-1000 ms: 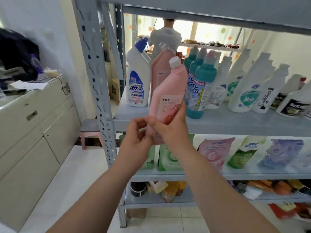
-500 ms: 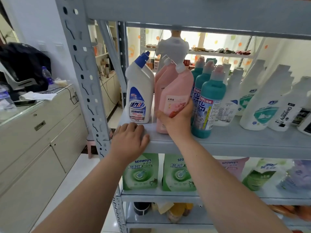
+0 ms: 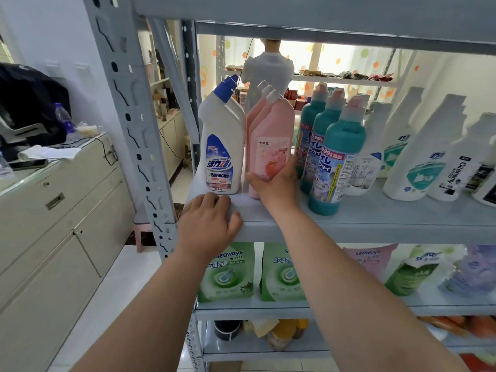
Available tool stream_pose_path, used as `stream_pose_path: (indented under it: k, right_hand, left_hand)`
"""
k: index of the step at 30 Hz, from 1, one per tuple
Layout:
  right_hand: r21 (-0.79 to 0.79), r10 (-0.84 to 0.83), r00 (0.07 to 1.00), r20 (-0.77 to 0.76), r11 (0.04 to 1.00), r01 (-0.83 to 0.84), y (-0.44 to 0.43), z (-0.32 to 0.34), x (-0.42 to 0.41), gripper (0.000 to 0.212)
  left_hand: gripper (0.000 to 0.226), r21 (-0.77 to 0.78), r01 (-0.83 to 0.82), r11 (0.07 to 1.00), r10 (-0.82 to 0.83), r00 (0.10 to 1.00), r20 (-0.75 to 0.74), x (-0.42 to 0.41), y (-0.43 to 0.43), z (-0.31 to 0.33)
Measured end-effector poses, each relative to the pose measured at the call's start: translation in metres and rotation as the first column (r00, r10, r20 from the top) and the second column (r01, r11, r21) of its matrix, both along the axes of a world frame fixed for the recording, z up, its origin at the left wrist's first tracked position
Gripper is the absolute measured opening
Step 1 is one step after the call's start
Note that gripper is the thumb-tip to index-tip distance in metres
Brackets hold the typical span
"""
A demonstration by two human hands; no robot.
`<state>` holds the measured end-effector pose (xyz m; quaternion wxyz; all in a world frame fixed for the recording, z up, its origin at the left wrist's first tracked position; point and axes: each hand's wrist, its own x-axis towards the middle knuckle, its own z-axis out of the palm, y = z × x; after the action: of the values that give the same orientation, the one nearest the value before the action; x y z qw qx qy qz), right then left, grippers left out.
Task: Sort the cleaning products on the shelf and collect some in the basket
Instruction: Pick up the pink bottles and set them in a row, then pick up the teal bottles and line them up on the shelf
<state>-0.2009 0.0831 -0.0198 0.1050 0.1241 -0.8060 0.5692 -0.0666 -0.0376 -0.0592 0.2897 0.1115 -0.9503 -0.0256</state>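
Near the shelf's front edge the pink bottle is being gripped low by the right hand, best kept upright, while the left hand is being rested flat.

A: The tall grey perforated shelf post?
B: Painted metal, smooth and matt.
A: And the front pink slant-necked bottle with its white cap?
B: Smooth plastic, soft sheen. The round teal bottle is plastic too, with a glossier printed label.
A: The flat green pouches?
B: Thin plastic film, shiny and slightly creased.
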Motion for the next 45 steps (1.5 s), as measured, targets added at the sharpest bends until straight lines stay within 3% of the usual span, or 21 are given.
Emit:
stream_pose_path:
  k: [3,7,11,17,20,22,24,26,29,31,35,39,45]
  right_hand:
    - [0.117,0.005,1.0,0.019,0.993,-0.007,0.011,-0.002,0.014,0.103]
    - [0.326,0.034,0.993,-0.116,0.946,0.005,0.037,-0.007,0.051,0.095]
    - [0.555,0.137,0.973,-0.184,0.832,-0.012,0.072,-0.022,0.075,0.091]
    - [0.741,0.348,0.912,-0.216,0.667,-0.079,0.119,-0.034,0.077,0.064]
    - [0.749,0.439,0.863,-0.249,0.652,-0.115,0.145,-0.036,0.073,0.055]
    - [0.708,0.46,0.824,-0.332,0.698,-0.104,0.165,-0.036,0.066,0.043]
    - [0.645,0.445,0.784,-0.432,0.76,-0.076,0.184,-0.036,0.055,0.025]
    - [0.612,0.437,0.755,-0.489,0.788,-0.06,0.202,-0.031,0.043,0.02]
    - [0.619,0.441,0.74,-0.508,0.785,-0.043,0.223,-0.019,0.017,0.022]
    - [0.686,0.466,0.78,-0.417,0.725,-0.066,0.233,-0.01,-0.006,0.017]
    - [0.783,0.515,0.826,-0.231,0.602,-0.157,0.24,0.0,-0.042,0.03]
    - [0.749,0.532,0.816,-0.224,0.63,-0.205,0.241,-0.005,-0.05,0.033]
    - [0.733,0.541,0.797,-0.27,0.652,-0.194,0.242,-0.012,-0.054,0.033]
  left_hand:
    - [0.044,0.007,0.005,1.0,-0.005,1.0,0.01,0.001,0.001,0.001]
    - [0.044,-0.013,0.01,1.0,-0.011,0.999,-0.041,0.0,0.001,-0.001]
    - [0.047,-0.019,-0.001,1.0,0.001,1.0,-0.027,0.001,0.001,-0.002]
    - [0.057,0.045,-0.091,0.995,0.086,0.99,0.112,-0.001,0.009,0.008]
    - [0.056,0.155,-0.177,0.972,0.148,0.972,0.185,-0.009,0.018,0.018]
    - [0.063,0.291,-0.173,0.941,0.103,0.965,0.24,-0.025,0.032,0.029]
    - [0.067,0.484,-0.129,0.866,0.028,0.977,0.21,-0.043,0.051,0.039]
    - [0.067,0.571,-0.12,0.812,0.057,0.99,0.127,-0.056,0.069,0.043]
    - [0.078,0.561,-0.208,0.801,0.189,0.978,0.093,-0.067,0.085,0.04]
    - [0.086,0.544,-0.285,0.789,0.251,0.958,0.137,-0.071,0.089,0.039]
    - [0.099,0.544,-0.392,0.741,0.319,0.92,0.228,-0.081,0.089,0.045]
    - [0.113,0.526,-0.49,0.695,0.4,0.871,0.284,-0.088,0.09,0.046]
    - [0.128,0.618,-0.463,0.635,0.333,0.887,0.322,-0.095,0.088,0.054]
